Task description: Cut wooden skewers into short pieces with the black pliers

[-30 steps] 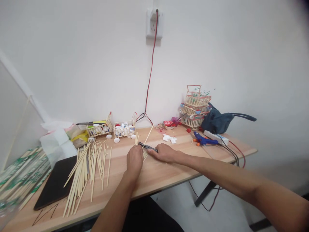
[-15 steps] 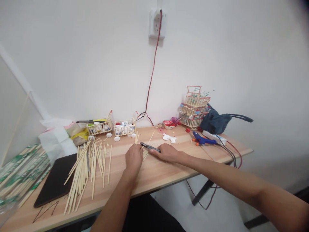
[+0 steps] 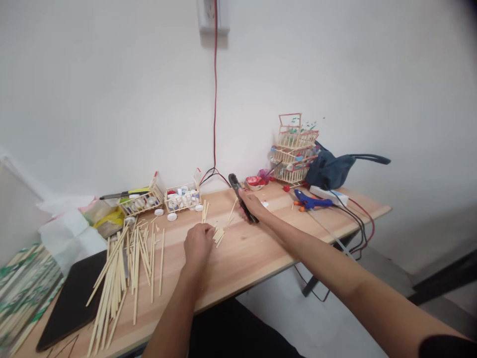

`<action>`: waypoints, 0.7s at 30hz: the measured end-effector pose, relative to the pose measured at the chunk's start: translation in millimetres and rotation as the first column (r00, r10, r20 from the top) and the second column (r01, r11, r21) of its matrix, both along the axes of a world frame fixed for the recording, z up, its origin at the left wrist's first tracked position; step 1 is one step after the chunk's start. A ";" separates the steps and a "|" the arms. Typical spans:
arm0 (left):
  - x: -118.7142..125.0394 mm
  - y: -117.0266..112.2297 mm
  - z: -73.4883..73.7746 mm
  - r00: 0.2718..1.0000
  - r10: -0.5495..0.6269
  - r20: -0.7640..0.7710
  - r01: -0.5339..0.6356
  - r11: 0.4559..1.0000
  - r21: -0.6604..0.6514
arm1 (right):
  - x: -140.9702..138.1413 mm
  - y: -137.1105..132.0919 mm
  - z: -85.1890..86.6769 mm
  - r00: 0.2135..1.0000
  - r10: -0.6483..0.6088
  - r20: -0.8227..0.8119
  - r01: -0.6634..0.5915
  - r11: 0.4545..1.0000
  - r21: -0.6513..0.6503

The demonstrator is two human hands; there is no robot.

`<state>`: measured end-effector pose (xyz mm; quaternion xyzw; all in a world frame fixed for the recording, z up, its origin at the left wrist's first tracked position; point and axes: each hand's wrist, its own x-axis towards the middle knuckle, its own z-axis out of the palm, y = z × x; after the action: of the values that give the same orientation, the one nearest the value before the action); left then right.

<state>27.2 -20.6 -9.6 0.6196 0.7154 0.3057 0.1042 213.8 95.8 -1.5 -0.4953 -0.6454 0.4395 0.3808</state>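
My right hand is wrapped round a long black hand tool, lifted above the middle of the table; its exact kind is unclear. My left hand rests low over the wood with its fingers pressed together. What they pinch, if anything, is hidden. Against those fingertips lies a small cluster of short cut wooden sticks. A few longer stick pieces lie just behind, and a thin one lies left of the tool.
Loose sticks and a black board lie to the left. Small stick carts stand along the wall, more stacked baskets at back right. A blue glue gun, power strip and dark bag are right.
My right hand has raised the black tool away from my left hand and turned it more upright. The short sticks by my left fingers are now uncovered. The view has shifted right and down.
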 end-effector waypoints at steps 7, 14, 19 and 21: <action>-12.9 12.8 -4.8 0.959 0.003 0.283 -0.049 0.987 0.154 | 4.5 10.1 -14.4 0.954 0.001 -0.300 -0.025 0.997 -0.077; 3.8 45.4 18.0 0.985 -0.076 0.153 0.073 0.997 0.025 | 8.9 12.0 -10.3 0.946 0.036 -0.321 -0.076 0.990 -0.115; 41.6 73.2 28.0 0.994 -0.076 -0.083 0.070 0.995 -0.073 | 9.5 13.0 -12.4 0.936 0.036 -0.351 -0.067 0.995 -0.077; 49.7 82.0 24.9 0.992 -0.069 -0.106 0.057 0.992 -0.111 | 10.1 14.3 -13.9 0.935 0.034 -0.352 -0.062 0.996 -0.068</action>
<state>76.8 61.4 15.3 0.6513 0.7155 0.2286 0.1076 223.9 110.1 -15.4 -0.4077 -0.5616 0.5548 0.4589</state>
